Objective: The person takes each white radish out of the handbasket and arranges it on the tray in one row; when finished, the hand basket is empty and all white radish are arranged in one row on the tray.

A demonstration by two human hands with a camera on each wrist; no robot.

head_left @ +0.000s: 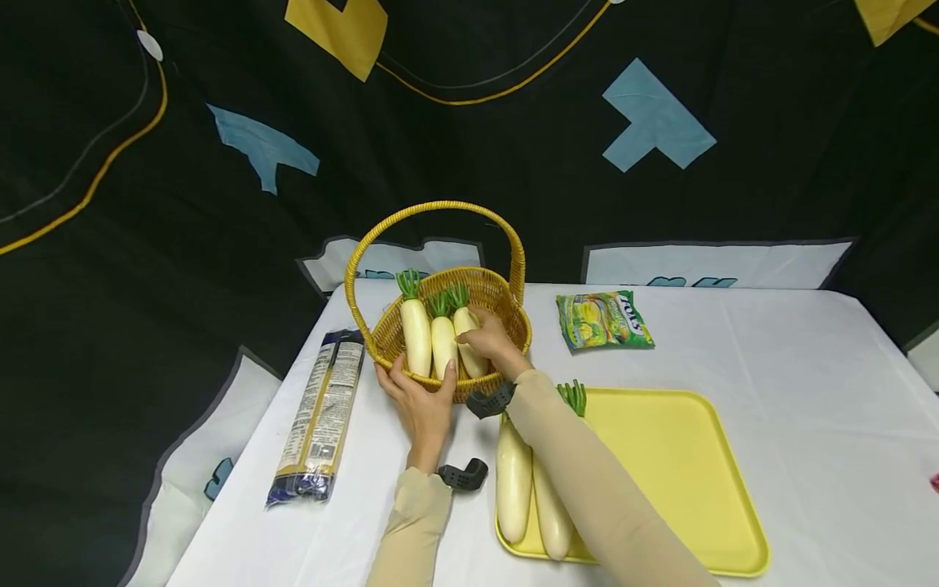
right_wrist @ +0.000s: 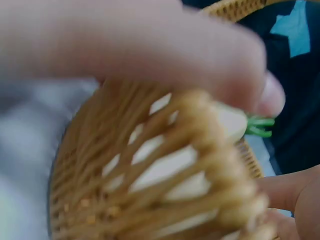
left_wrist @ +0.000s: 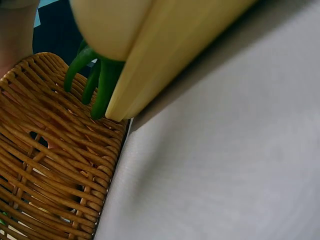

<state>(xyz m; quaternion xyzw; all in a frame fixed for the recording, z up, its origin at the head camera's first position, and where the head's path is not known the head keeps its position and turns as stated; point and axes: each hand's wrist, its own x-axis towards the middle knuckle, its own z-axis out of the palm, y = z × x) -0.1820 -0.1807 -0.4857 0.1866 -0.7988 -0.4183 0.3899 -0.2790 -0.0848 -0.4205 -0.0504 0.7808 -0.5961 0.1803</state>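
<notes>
In the head view a wicker basket (head_left: 475,277) with a tall handle stands on the table. Three white radishes lean side by side in it: a left one (head_left: 416,334), a middle one (head_left: 443,344) and a right one (head_left: 469,359), green tops up. My right hand (head_left: 493,336) reaches over the rim and holds the right radish, thumb across it. My left hand (head_left: 424,403) grips the basket's front rim, its thumb over the edge. The right wrist view shows my right thumb (right_wrist: 200,55) blurred above the weave; its other fingers are hidden there.
Right of the basket lies a yellow tray (head_left: 660,456) with two more radishes (head_left: 514,481) along its left side, partly under my right forearm. A green candy bag (head_left: 603,319) lies behind the tray. A long printed packet (head_left: 320,416) lies left of the basket.
</notes>
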